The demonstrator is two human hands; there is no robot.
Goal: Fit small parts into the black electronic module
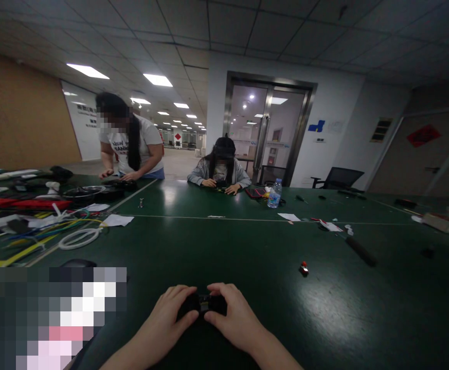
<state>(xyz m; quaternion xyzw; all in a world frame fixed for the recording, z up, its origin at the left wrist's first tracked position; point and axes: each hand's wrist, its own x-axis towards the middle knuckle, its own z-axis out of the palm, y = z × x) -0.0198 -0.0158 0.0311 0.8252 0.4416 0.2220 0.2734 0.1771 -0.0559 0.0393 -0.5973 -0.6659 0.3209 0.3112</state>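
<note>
Between my two hands is a small black object point(204, 304) with a lighter, yellowish patch at its middle; its exact kind does not show. My left hand point(172, 311) is closed around its left end, thumb in front and fingers behind. On the right end, my right hand point(232, 313) grips it the same way. The fingers cover most of its sides. It is low over or on the dark green table point(247, 257), near the front edge; I cannot tell whether it touches the surface.
A small red and silver item point(304, 268) lies to the right, with a black-handled tool point(360, 251) beyond it. A water bottle point(274, 193) stands farther back. Cables point(79, 238) and clutter cover the left. One person point(131, 144) stands across the table; another point(220, 172) sits there.
</note>
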